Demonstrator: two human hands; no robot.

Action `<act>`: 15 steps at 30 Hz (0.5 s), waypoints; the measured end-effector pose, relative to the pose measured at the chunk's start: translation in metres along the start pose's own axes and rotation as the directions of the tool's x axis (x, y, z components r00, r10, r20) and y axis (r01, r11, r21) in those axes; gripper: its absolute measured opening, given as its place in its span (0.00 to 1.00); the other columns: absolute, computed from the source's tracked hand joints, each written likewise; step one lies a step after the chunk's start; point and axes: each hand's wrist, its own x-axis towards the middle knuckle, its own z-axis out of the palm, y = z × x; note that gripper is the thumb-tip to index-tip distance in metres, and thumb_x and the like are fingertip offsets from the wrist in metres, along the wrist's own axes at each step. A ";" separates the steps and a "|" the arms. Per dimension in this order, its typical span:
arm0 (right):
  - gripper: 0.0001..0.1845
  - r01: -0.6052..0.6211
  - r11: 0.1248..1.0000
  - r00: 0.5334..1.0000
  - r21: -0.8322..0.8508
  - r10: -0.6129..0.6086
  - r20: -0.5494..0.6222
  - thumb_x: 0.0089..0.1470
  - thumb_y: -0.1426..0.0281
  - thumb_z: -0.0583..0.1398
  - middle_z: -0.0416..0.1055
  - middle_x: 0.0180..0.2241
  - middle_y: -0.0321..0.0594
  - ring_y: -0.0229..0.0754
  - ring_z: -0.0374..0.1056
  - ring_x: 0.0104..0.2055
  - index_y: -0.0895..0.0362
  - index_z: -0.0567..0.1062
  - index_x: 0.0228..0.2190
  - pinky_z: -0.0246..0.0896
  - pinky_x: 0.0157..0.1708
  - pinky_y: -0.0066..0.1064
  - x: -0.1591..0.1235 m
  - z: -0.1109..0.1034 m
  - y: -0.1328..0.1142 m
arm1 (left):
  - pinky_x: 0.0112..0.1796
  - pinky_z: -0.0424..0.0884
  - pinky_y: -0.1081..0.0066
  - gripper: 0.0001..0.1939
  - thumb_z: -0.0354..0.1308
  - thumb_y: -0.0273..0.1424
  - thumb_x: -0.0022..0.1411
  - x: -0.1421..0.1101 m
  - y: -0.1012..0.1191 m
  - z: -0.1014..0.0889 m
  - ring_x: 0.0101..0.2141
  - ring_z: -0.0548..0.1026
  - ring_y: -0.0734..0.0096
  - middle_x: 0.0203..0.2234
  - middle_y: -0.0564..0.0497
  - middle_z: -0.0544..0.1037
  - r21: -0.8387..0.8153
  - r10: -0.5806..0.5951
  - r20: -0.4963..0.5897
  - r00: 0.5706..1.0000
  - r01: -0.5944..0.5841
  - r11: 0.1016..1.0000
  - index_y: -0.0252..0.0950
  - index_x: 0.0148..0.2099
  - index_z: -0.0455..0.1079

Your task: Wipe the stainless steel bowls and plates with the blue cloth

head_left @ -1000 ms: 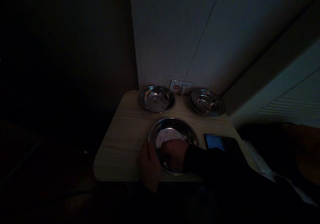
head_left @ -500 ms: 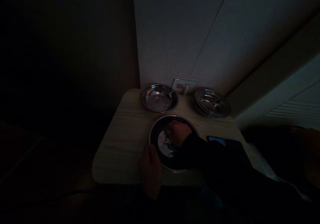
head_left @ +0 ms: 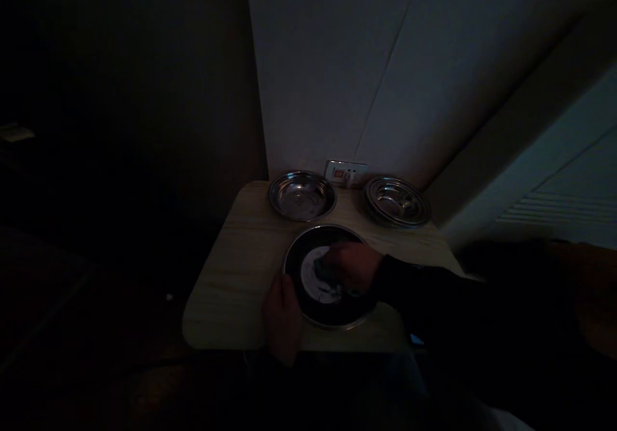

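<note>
A round metal dish (head_left: 332, 316) with a shiny rim and a pale disc-shaped patch on its bottom rests on the small wooden table. My left hand (head_left: 283, 322) grips the dish's near-left rim, thumb at the edge and fingers folded along the outside. Inside the dish, my right hand (head_left: 355, 264) is closed on a dark green scouring pad (head_left: 324, 268) and presses it to the bottom, over the pale patch. Dim light and motion blur hide the right fingertips and most of the pad.
Behind the dish, another metal dish (head_left: 301, 201) lies at the table's back left. Stacked metal dishes (head_left: 399, 203) stand at the back right. A wall socket (head_left: 346, 173) with a plug sits between them. The wooden table (head_left: 226, 290) has rounded corners.
My right hand has moved within the dish with the pad, its forearm now flatter and covering the phone's earlier spot. The left hand keeps its hold on the rim. The view has shifted slightly.
</note>
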 end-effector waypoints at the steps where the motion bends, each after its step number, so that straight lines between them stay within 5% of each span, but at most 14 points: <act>1: 0.14 -0.057 0.998 0.997 -0.010 0.056 -0.054 0.54 0.75 0.52 0.71 0.42 0.50 0.46 0.67 0.44 0.60 0.74 0.40 0.57 0.43 0.35 0.007 -0.002 0.000 | 0.43 0.68 0.66 0.20 0.44 0.36 0.61 0.000 0.000 -0.001 0.41 0.74 0.62 0.41 0.41 0.77 -0.002 0.013 0.016 1.000 -0.013 1.000 0.32 0.44 0.72; 4: 0.18 -0.156 0.988 0.978 0.000 0.154 -0.139 0.55 0.77 0.49 0.67 0.47 0.56 0.49 0.64 0.48 0.65 0.68 0.47 0.56 0.45 0.38 0.027 0.002 -0.014 | 0.42 0.68 0.67 0.19 0.45 0.35 0.61 0.002 -0.001 -0.002 0.41 0.75 0.63 0.41 0.42 0.78 0.008 0.040 0.017 0.999 -0.040 0.999 0.32 0.43 0.73; 7: 0.17 -0.092 0.995 0.991 0.038 0.096 -0.097 0.54 0.75 0.50 0.69 0.46 0.48 0.44 0.65 0.49 0.61 0.70 0.45 0.58 0.45 0.32 0.034 0.012 -0.033 | 0.41 0.69 0.67 0.18 0.44 0.36 0.61 0.005 -0.002 -0.001 0.39 0.75 0.63 0.38 0.42 0.78 0.029 0.042 -0.030 0.999 -0.041 0.999 0.33 0.41 0.73; 15: 0.19 0.094 0.996 0.963 0.007 -0.092 0.255 0.43 0.75 0.61 0.76 0.37 0.33 0.40 0.71 0.40 0.47 0.76 0.38 0.62 0.37 0.26 -0.013 -0.006 -0.036 | 0.36 0.70 0.70 0.19 0.44 0.37 0.60 0.000 0.003 -0.001 0.36 0.76 0.64 0.35 0.43 0.79 0.042 0.063 -0.075 0.995 -0.060 0.997 0.33 0.41 0.72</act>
